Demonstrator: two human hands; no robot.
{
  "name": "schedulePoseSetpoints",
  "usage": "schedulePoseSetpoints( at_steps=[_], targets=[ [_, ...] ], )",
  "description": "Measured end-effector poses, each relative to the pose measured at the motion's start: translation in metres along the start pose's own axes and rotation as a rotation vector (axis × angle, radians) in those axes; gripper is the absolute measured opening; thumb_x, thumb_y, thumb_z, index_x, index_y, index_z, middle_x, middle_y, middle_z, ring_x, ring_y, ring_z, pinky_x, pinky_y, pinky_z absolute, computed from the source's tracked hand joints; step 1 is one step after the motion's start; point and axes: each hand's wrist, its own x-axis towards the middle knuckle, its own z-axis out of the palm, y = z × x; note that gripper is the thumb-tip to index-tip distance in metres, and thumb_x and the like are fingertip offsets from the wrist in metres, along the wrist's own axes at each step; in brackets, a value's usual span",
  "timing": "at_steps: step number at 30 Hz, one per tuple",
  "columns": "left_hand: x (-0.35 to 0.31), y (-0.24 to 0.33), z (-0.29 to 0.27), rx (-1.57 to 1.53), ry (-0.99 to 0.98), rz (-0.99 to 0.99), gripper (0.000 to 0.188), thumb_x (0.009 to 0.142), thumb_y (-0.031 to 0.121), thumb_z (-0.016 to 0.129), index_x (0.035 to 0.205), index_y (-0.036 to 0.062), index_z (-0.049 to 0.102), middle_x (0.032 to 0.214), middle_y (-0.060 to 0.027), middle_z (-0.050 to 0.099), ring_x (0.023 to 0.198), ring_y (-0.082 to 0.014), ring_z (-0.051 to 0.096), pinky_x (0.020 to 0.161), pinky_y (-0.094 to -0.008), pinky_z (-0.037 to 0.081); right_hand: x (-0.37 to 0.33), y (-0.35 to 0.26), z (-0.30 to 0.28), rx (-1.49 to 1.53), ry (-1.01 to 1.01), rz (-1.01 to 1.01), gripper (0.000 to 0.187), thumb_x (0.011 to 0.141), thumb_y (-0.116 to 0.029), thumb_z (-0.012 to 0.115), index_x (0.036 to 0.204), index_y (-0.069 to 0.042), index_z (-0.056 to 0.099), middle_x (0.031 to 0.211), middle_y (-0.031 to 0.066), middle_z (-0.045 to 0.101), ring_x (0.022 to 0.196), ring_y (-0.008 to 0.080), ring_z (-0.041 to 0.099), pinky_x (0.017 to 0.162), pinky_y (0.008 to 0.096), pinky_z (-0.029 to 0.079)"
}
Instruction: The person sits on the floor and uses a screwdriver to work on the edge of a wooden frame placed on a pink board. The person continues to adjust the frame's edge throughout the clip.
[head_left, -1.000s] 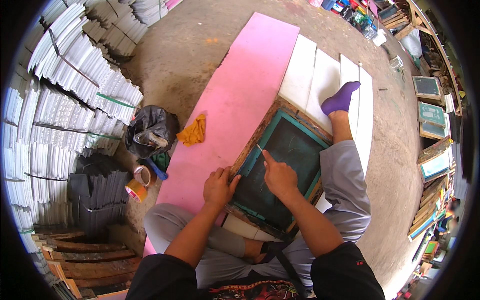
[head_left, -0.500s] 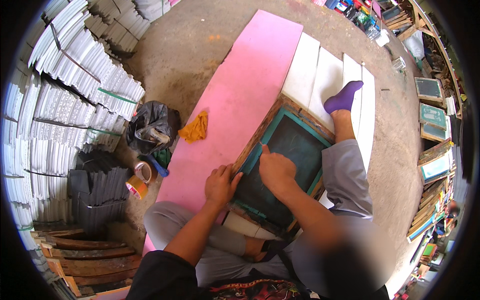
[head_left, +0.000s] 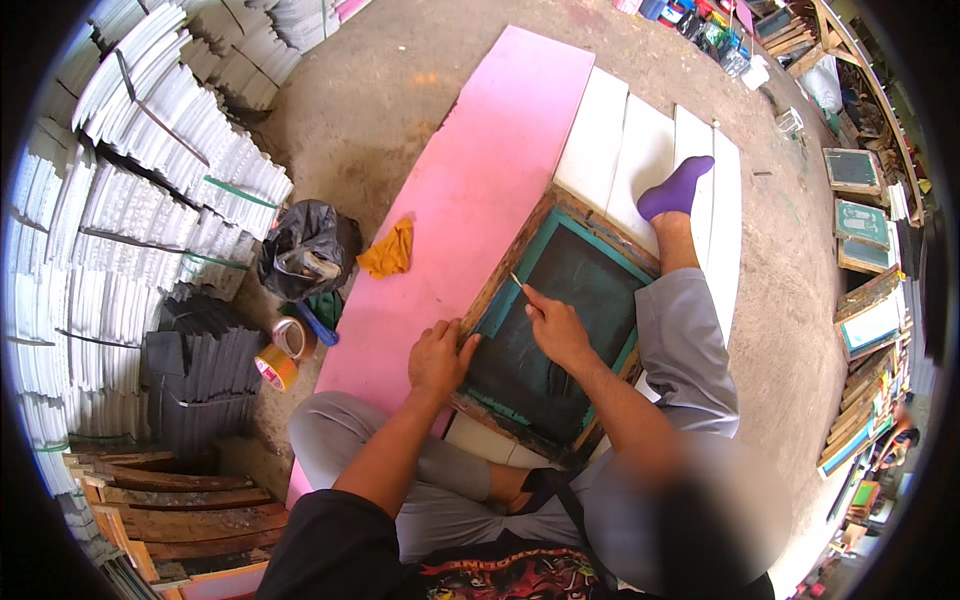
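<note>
We sit on the floor with our grey-trousered legs folded around a wooden screen frame point(head_left: 560, 330), its dark teal-edged mesh facing up and resting across our lap and the boards beneath. Our left hand point(head_left: 438, 358) lies on the frame's near-left edge, fingers curled over the wood and pressing it down, so its grip is closed on the frame. Our right hand point(head_left: 555, 328) rests on the mesh, thumb and forefinger pinched together on a small thin tool point(head_left: 517, 281) whose tip points toward the frame's left rail; we cannot tell what kind of tool it is. Under the frame's left side runs a long pink board point(head_left: 470, 180), and white boards point(head_left: 640, 150) lie beside it, where our foot in a purple sock point(head_left: 678, 186) rests. To our left, on the floor, sit two rolls of tape point(head_left: 282, 352), a black plastic bag point(head_left: 308, 246) and a crumpled yellow rag point(head_left: 390, 250) on the pink board's edge. Farther left rise stacks of bundled white sheets point(head_left: 150, 190), and more framed screens point(head_left: 855, 200) lean at the far right.
</note>
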Motion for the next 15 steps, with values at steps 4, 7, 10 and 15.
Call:
schedulePoseSetpoints(
  at_steps=[4, 7, 10, 15],
  targets=[
    [-0.004, -0.002, -0.001, -0.021, 0.01, -0.012, 0.045, 0.099, 0.039, 0.074, 0.124, 0.0013, 0.071, 0.108, -0.0142, 0.071, 0.098, -0.0353, 0.069, 0.084, -0.0468, 0.057, -0.01, -0.028, -0.016, -0.345, -0.09, 0.082, 0.047, 0.109, -0.025, 0.057, 0.156, -0.023, 0.058, 0.104, 0.0263, 0.077, 0.097, 0.0479, 0.075, 0.088, 0.053, 0.06],
    [-0.003, 0.0, 0.0, -0.029, 0.005, -0.01, 0.046, 0.099, 0.039, 0.074, 0.125, 0.0018, 0.072, 0.108, -0.0135, 0.071, 0.098, -0.0348, 0.069, 0.084, -0.0465, 0.057, -0.005, 0.008, 0.006, -0.054, 0.031, -0.03, 0.05, 0.11, -0.027, 0.057, 0.16, -0.026, 0.054, 0.098, 0.0235, 0.076, 0.093, 0.0444, 0.076, 0.085, 0.0511, 0.061],
    [-0.001, 0.002, 0.002, -0.025, 0.02, 0.004, 0.047, 0.099, 0.041, 0.074, 0.126, 0.0028, 0.072, 0.108, -0.0125, 0.071, 0.097, -0.0345, 0.07, 0.084, -0.0463, 0.058, 0.011, 0.047, 0.033, 0.272, 0.206, -0.269, 0.052, 0.11, -0.029, 0.057, 0.161, -0.028, 0.051, 0.093, 0.022, 0.076, 0.088, 0.043, 0.076, 0.081, 0.0519, 0.062],
    [-0.006, -0.003, 0.0, -0.001, 0.002, -0.027, 0.047, 0.1, 0.044, 0.072, 0.126, 0.0044, 0.072, 0.109, -0.0115, 0.072, 0.096, -0.0347, 0.07, 0.083, -0.0466, 0.059, -0.007, -0.008, -0.01, -0.265, -0.079, 0.04, 0.043, 0.11, -0.029, 0.058, 0.153, -0.026, 0.062, 0.117, 0.0234, 0.077, 0.097, 0.0463, 0.076, 0.09, 0.0492, 0.062]
  ],
)
